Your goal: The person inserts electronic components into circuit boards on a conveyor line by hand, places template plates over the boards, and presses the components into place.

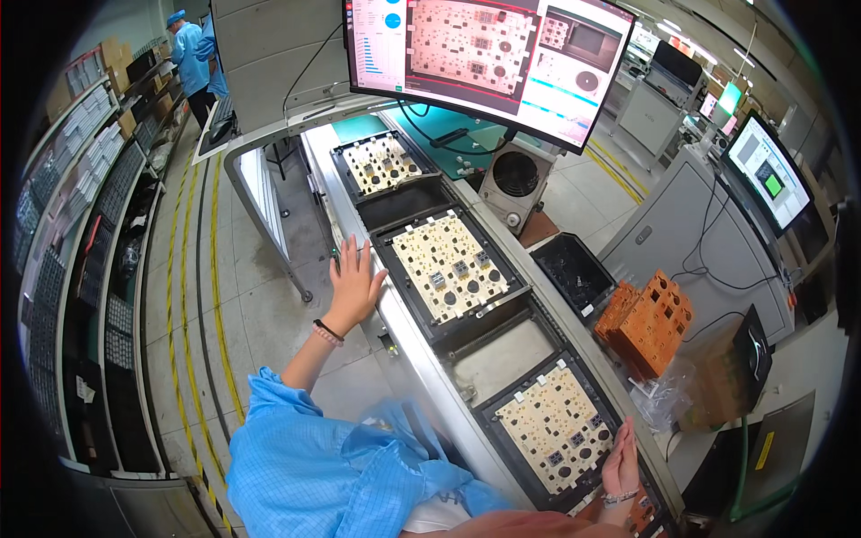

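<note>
My left hand (354, 285) rests with fingers spread on the metal rail (395, 327) along the conveyor's left side. It lies beside a black frame (513, 285) that carries a cream board (448, 255) with dark square and round parts. Closer to me, a second cream board (547, 417) sits in another black frame (520, 466). At that frame's right edge is my right hand (619, 462), its fingers stretched out and side by side. Whether it touches the frame I cannot tell. Farther up the line a third cream board (381, 164) lies in its own frame.
A large monitor (484, 54) hangs over the line's far end. Right of the conveyor are a black bin (574, 273), orange perforated blocks (650, 323), a cardboard box (717, 386) and a grey cabinet (673, 233). Loaded shelves (90, 197) line the left; a person (188, 58) stands beyond.
</note>
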A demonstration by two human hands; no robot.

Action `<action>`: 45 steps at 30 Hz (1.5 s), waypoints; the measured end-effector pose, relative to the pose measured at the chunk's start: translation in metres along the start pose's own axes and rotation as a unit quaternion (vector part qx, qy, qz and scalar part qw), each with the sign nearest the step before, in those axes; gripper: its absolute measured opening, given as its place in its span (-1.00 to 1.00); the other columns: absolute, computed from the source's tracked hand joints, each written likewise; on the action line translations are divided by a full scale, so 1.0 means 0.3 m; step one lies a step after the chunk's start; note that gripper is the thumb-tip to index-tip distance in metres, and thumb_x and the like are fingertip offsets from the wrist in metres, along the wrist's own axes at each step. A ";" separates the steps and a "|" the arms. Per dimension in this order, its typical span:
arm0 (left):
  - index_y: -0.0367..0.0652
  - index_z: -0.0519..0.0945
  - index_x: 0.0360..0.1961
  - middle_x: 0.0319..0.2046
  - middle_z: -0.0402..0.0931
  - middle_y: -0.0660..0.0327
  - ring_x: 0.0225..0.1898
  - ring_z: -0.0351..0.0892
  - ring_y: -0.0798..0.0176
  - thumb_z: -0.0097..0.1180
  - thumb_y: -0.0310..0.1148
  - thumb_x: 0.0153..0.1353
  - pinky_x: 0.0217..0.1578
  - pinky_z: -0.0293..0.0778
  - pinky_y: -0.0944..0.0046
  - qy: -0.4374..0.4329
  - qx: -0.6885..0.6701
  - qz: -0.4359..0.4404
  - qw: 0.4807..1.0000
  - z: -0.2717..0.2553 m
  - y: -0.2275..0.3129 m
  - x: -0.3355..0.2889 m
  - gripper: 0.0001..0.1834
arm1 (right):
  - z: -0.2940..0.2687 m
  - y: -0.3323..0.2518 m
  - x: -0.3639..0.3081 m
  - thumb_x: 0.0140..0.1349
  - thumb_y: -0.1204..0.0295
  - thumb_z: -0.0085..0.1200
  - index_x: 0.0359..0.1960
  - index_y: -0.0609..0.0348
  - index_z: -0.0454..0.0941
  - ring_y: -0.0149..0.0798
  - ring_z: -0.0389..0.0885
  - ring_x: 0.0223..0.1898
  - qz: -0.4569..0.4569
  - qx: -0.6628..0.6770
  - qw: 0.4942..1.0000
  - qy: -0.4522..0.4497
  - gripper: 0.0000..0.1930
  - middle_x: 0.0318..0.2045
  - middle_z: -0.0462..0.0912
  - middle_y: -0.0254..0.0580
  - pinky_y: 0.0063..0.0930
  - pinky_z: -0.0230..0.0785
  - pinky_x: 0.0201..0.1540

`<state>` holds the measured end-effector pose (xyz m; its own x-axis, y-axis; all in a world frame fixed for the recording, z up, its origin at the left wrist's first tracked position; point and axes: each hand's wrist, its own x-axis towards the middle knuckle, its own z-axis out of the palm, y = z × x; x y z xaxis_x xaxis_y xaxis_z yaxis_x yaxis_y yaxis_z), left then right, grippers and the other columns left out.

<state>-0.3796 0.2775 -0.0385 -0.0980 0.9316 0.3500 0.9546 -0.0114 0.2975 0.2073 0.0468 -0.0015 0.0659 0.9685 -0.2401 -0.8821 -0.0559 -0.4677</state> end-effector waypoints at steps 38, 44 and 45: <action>-0.16 -0.08 0.57 0.57 -0.16 -0.07 0.58 -0.19 -0.13 -0.05 0.08 0.44 0.42 -0.16 -0.36 -0.103 0.037 -0.030 0.994 0.020 0.004 0.013 -0.11 | -0.043 -0.108 -0.129 0.53 0.47 -0.06 0.25 0.29 0.34 -0.46 0.50 -0.31 -0.108 -0.099 0.982 0.116 -0.67 -0.22 0.50 -0.22 -0.66 0.50 -0.31; -0.20 0.01 0.54 0.57 -0.18 -0.10 0.56 -0.14 -0.20 -0.03 0.15 0.40 0.37 -0.07 -0.44 0.000 0.001 0.040 0.999 0.019 -0.005 0.014 -0.09 | -0.017 -0.085 -0.148 0.49 0.52 -0.09 0.38 0.35 0.24 -0.49 0.31 -0.34 -0.113 -0.142 0.977 0.108 -0.54 -0.26 0.37 -0.30 -0.62 0.28 -0.36; -0.20 0.01 0.54 0.56 -0.18 -0.11 0.56 -0.13 -0.22 -0.03 0.16 0.40 0.37 -0.06 -0.44 -0.033 0.021 0.028 0.999 0.049 -0.024 0.010 -0.09 | -0.019 -0.082 -0.156 0.49 0.52 -0.09 0.38 0.35 0.24 -0.49 0.31 -0.34 -0.102 -0.144 0.977 0.118 -0.54 -0.26 0.37 -0.30 -0.62 0.28 -0.36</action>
<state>-0.3828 0.2856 -0.0527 -0.0268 0.9520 0.3050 0.9690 -0.0502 0.2419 0.2287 0.0015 0.0163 0.3617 0.8859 -0.2906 -0.6744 0.0333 -0.7376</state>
